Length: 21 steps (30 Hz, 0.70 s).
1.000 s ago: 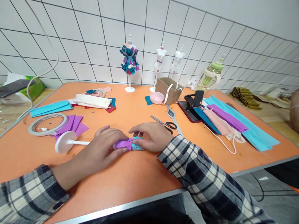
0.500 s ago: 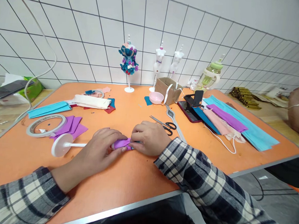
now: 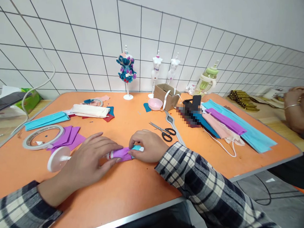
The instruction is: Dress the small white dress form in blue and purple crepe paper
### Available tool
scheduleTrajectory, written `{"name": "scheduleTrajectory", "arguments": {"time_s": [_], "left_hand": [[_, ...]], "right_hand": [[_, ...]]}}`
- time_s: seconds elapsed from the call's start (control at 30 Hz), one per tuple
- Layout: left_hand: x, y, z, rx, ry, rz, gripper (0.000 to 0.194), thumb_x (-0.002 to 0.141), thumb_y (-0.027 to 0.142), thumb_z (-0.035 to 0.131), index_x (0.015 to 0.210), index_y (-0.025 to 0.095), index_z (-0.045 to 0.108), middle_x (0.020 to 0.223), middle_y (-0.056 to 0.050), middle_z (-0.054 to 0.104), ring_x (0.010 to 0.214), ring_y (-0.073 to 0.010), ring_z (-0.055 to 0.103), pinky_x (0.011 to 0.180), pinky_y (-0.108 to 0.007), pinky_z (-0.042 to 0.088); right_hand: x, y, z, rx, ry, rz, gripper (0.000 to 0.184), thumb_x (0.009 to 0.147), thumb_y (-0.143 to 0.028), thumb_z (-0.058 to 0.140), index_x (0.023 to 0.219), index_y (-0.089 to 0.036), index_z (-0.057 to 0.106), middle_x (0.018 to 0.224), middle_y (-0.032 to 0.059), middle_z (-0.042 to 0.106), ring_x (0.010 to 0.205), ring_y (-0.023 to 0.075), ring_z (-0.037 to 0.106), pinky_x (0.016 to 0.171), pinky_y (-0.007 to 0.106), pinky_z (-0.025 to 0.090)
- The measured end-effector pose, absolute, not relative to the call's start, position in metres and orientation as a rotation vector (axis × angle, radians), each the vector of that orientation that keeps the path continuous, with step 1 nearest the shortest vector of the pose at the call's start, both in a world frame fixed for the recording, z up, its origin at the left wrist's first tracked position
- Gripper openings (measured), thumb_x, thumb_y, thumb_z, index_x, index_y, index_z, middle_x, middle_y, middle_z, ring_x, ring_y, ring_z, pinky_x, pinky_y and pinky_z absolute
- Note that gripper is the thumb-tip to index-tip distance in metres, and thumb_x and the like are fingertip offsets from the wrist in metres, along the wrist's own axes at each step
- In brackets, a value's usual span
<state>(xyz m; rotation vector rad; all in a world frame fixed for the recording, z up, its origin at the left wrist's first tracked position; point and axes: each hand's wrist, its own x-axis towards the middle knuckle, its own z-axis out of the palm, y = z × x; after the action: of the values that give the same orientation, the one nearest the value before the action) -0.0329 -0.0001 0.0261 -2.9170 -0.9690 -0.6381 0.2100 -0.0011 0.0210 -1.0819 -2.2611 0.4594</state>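
A small white dress-form mannequin lies on its side, its round base showing left of my left hand. That hand closes over the stand and lower body, thumb and fingers touching the purple cloth wrapped round the form. My right hand pinches the cloth near the other end, where a turquoise piece and a white tip stick out beside the fingers. Under my palms the rest of the mannequin is hidden. Purple sheets and a roll of tape lie to the left.
Black-handled scissors lie beyond my right hand. Farther back stand a decorated mannequin, two bare ones, a cardboard box, a pink bowl and a green-topped bottle. Folded cloth strips lie at right; another person's arm is beyond.
The view has shifted slightly. My fingers have drawn back a little, so more purple cloth, the turquoise piece and the white tip now show. Both hands stay on the mannequin and its cloth.
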Motion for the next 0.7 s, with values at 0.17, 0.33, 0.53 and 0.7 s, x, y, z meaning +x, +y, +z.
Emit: {"name": "scheduleTrajectory", "arguments": {"time_s": [0.17,0.33,0.53,0.7], "left_hand": [[-0.040,0.009,0.026,-2.772,-0.863,-0.656,0.021,0.090,0.033,0.059,0.109,0.025,0.066,0.099,-0.004,0.076,0.094,-0.0271,0.066,0.100,-0.053,0.039],[-0.046,0.013,0.023,-2.639,-0.720,-0.675,0.026,0.089,0.020,0.058,0.114,0.028,0.064,0.102,-0.004,0.077,0.095,-0.0297,0.066,0.101,-0.059,0.036],[-0.051,0.010,0.024,-2.524,-0.645,-0.709,0.040,0.087,0.010,0.059,0.117,0.036,0.063,0.103,0.000,0.077,0.096,-0.0281,0.067,0.110,-0.060,0.028],[-0.043,0.004,0.026,-2.518,-0.797,-0.730,0.045,0.087,0.032,0.064,0.131,0.025,0.055,0.116,-0.013,0.071,0.110,-0.0368,0.061,0.107,-0.064,0.029]], "right_hand": [[0.219,0.012,0.013,-1.086,-2.254,0.650,0.068,0.072,-0.037,0.082,0.132,-0.018,0.054,0.122,0.0111,0.068,0.105,0.0240,0.065,0.088,0.036,0.048],[0.222,0.018,0.007,-1.090,-2.384,0.571,0.061,0.077,-0.041,0.079,0.131,-0.019,0.060,0.118,0.0110,0.071,0.107,0.0264,0.066,0.092,0.038,0.047],[0.222,0.021,0.008,-1.086,-2.329,0.534,0.054,0.072,-0.041,0.083,0.117,-0.017,0.065,0.110,0.0095,0.072,0.102,0.0270,0.065,0.091,0.039,0.047],[0.222,0.017,0.015,-0.943,-2.202,0.334,0.050,0.071,-0.019,0.080,0.116,-0.018,0.058,0.115,0.0105,0.064,0.107,0.0241,0.060,0.095,0.038,0.048]]}}
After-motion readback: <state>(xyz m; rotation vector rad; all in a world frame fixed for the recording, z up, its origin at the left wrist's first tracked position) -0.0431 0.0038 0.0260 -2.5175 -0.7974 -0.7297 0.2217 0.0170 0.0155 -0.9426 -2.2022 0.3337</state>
